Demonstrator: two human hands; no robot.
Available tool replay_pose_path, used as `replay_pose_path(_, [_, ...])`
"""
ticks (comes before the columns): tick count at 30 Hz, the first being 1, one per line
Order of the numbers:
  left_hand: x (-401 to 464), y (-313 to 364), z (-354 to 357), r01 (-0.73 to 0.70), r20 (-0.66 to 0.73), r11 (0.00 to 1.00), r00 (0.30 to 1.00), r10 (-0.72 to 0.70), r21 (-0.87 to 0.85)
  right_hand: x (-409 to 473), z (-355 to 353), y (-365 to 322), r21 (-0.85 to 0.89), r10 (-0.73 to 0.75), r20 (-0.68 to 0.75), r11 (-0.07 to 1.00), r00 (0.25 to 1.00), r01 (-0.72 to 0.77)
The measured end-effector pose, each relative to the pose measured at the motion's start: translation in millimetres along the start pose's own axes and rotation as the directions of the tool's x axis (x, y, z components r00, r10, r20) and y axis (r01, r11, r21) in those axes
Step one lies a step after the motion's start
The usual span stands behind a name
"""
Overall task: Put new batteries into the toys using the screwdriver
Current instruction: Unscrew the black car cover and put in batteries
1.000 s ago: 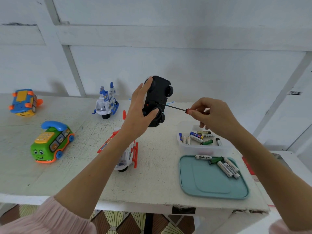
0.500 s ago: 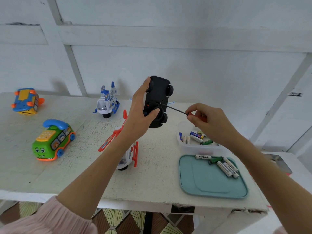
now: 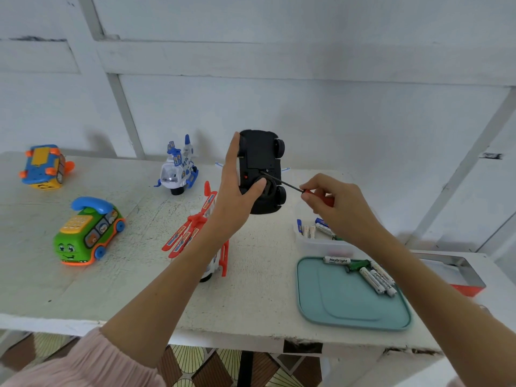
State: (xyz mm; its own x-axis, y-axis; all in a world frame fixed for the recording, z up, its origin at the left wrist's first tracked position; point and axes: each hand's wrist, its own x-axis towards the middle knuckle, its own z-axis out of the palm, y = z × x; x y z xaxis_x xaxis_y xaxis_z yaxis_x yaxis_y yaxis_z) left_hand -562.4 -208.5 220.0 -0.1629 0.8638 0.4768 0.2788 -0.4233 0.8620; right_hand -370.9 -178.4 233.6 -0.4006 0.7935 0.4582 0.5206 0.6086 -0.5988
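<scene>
My left hand [image 3: 236, 196] grips a black toy car [image 3: 262, 155] held up above the table, its underside turned toward me. My right hand [image 3: 337, 208] pinches the red handle of a thin screwdriver [image 3: 284, 183]. The screwdriver's tip sits on the car's underside near the middle. Several white batteries [image 3: 377, 277] lie on a teal tray [image 3: 343, 303] at the right. More batteries [image 3: 312, 230] lie in a clear box [image 3: 324, 244] behind the tray, partly hidden by my right wrist.
A red and white toy plane [image 3: 192, 233] lies under my left forearm. A blue and white toy plane [image 3: 178, 169] stands behind it. A green phone car [image 3: 86, 236] and a blue and orange toy [image 3: 43, 167] sit at the left. A metal box [image 3: 458, 275] stands at the right.
My right hand has moved closer to the car and a little lower, with its fingers shifted along the screwdriver handle. The car stays in my left hand.
</scene>
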Motion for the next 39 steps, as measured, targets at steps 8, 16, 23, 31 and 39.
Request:
replay_pose_path(8, [-3,-6,1,0.130,-0.001,0.985,0.991,-0.131,-0.113,-4,19,11,-0.104,-0.098,-0.087,0.991,0.991,0.089])
replay_pose_path(16, [0,-10,0,0.194,0.017,0.955,0.981,-0.195,-0.224,-5,22,22,-0.053,-0.114,-0.082,0.993,0.990,0.110])
replay_pose_path(23, [3,-12,-1,0.235,0.028,0.940,0.971,-0.236,-0.247,-3,10,34,0.047,-0.001,0.019,0.999,1.000,0.000])
replay_pose_path(31, [2,-12,0,0.242,0.022,0.945,0.970,-0.243,-0.219,-7,6,31,-0.086,-0.001,-0.055,0.996,0.998,-0.004])
replay_pose_path(39, [-2,-5,6,0.258,0.008,0.936,0.965,-0.263,-0.240,-4,12,24,-0.108,0.000,-0.092,0.994,0.996,-0.010])
